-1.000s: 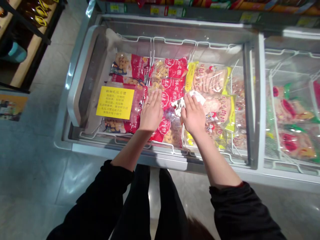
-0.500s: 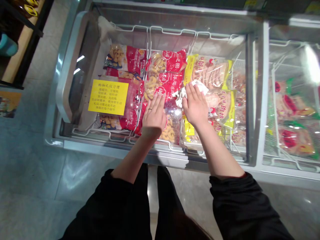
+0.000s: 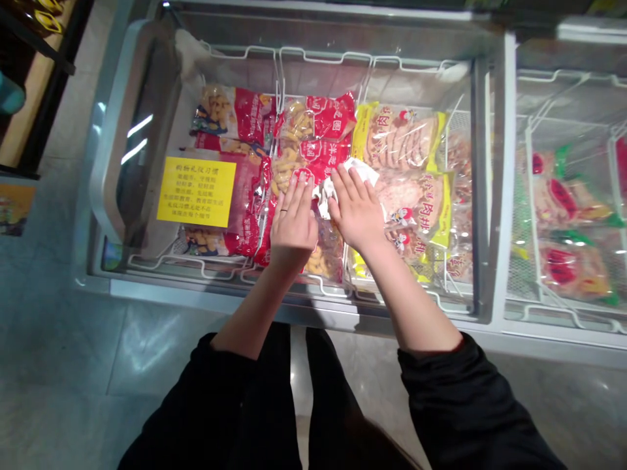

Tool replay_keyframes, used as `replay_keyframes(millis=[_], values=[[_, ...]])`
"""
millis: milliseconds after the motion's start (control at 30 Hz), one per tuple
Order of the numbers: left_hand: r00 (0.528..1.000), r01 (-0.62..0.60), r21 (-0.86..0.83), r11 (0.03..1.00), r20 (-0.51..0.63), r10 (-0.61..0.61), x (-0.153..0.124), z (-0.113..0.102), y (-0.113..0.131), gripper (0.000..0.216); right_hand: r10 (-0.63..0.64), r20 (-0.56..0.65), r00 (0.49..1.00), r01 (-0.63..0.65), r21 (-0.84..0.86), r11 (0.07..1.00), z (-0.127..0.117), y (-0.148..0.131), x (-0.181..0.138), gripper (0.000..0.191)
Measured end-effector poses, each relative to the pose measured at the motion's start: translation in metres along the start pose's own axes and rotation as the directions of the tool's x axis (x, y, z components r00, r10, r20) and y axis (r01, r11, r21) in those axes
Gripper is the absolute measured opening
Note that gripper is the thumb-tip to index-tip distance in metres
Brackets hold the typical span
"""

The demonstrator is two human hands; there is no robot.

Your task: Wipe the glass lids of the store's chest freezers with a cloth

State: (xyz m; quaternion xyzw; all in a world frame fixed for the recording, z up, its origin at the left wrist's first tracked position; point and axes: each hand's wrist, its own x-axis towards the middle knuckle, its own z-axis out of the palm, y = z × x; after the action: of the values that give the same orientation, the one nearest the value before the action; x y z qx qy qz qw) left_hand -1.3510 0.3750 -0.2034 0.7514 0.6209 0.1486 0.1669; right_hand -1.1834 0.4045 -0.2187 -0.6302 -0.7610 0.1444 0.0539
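Note:
My right hand [image 3: 357,205] lies flat on the clear lid [image 3: 323,72] of a chest freezer, its fingers stretched out over a crumpled white tissue [image 3: 365,171]. The tissue pokes out past the fingertips and on both sides of the hand. Just left of it, my left hand [image 3: 294,219] rests flat on the same lid, fingers outstretched, a ring on one of them, and nothing in it. Beneath the lid, red snack bags [image 3: 330,117] lie under the left hand and yellow-edged meat packs [image 3: 401,140] under and beside the right.
A yellow printed sign [image 3: 196,191] sits on the lid at left, near the curved grey handle [image 3: 108,130]. White wire baskets [image 3: 323,59] divide the freezer inside. Another freezer section [image 3: 573,196] adjoins at right, and a shelf [image 3: 29,98] stands at upper left.
My right hand has slid a little left across the lid with the tissue, closer to my left hand. The left hand stays nearly in place, while the whole view has shifted slightly.

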Motion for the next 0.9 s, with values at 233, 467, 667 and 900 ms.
replay_keyframes(millis=[233,467,667,900], values=[[0.999,0.022,-0.014,1.000,-0.038,-0.023,-0.001,-0.011,0.008,0.076,0.103,-0.114,0.988,-0.101,0.020,0.995,0.008,-0.005,-0.043,0.071],[0.998,0.033,-0.032,0.999,-0.048,-0.034,0.000,0.000,0.013,0.073,-0.018,0.012,1.000,0.019,-0.031,0.999,0.001,-0.008,-0.017,0.066],[0.997,0.018,-0.034,0.999,-0.075,-0.020,0.003,-0.005,0.015,0.079,0.078,-0.075,0.994,-0.076,0.028,0.997,-0.007,0.025,-0.008,0.069],[0.999,0.006,-0.024,1.000,-0.031,-0.007,0.003,-0.005,0.026,0.073,0.087,-0.026,0.996,-0.087,0.003,0.996,-0.002,-0.009,-0.051,0.066]])
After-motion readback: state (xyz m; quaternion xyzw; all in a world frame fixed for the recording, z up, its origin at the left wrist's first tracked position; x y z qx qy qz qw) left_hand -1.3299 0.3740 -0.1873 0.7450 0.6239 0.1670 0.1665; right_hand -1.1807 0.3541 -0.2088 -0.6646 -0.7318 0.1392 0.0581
